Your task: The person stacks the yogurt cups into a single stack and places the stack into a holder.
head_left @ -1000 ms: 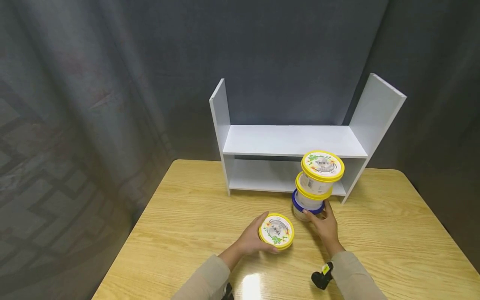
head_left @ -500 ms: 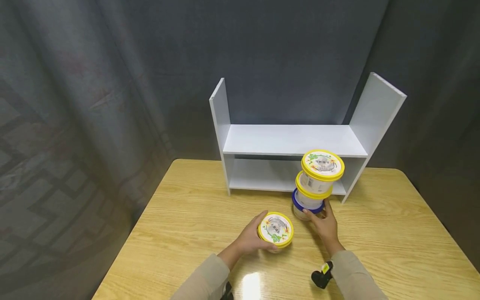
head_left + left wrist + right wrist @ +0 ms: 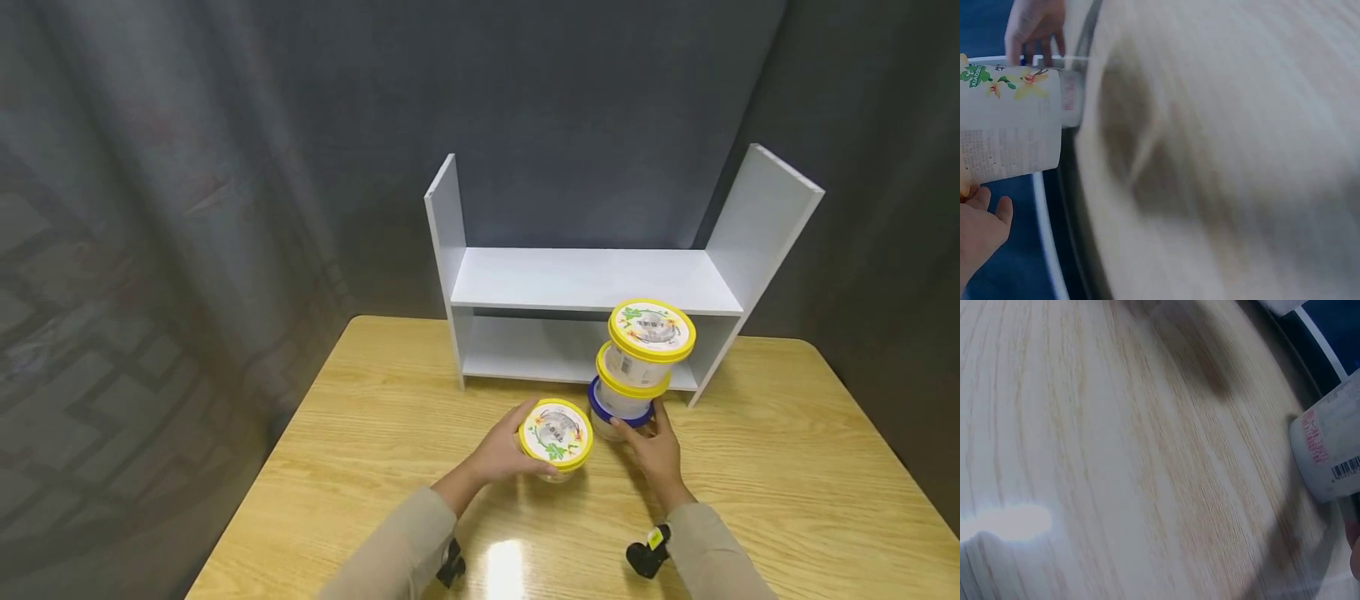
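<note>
My left hand [image 3: 497, 457] grips a round tub [image 3: 557, 433] with a yellow lid, thumb on the near side and fingers on the far side. In the left wrist view its printed white wall [image 3: 1010, 125] shows, and a shadow on the table suggests it is raised. My right hand [image 3: 657, 457] holds the blue-lidded tub [image 3: 599, 408] at the bottom of a stack. On that tub stand a yellow-lidded tub [image 3: 632, 385] and another yellow-lidded tub [image 3: 651, 332] at the top. The right wrist view shows the bottom tub's wall [image 3: 1329, 447] near the table.
A white two-tier shelf [image 3: 592, 279] stands at the back of the wooden table [image 3: 390, 433], just behind the stack. Its side panels rise above the upper board. A dark grey curtain [image 3: 585, 125] hangs behind. Light glares off the table between the forearms.
My left hand has moved the yellow-lidded tub up in the view, away from me and toward the shelf. The right hand and the stack stay in place; the view has shifted slightly.
</note>
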### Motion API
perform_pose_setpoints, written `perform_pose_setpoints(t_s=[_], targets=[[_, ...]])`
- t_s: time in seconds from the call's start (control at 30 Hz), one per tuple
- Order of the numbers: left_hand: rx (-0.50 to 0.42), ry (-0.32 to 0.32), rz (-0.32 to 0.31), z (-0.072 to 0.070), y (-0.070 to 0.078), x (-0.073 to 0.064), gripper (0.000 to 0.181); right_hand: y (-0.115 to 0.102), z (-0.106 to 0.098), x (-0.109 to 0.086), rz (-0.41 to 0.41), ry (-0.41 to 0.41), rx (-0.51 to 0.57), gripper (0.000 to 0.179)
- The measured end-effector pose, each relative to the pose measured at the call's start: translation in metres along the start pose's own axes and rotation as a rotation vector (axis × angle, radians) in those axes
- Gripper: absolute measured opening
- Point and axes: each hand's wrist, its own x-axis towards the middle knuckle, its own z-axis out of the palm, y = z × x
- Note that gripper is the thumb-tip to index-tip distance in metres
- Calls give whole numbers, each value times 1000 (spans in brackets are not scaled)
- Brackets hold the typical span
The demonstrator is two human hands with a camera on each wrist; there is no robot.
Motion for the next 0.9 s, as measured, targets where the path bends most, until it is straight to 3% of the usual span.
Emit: perform_pose_setpoints(t_s=[0.53,0.9], targets=[[25,-29,120,-36,43,19,99,3,-1,-2,-2,-13,18,88],[123,-20,199,-51,74,30,100,2,0,-3,-30,5,-13,86]])
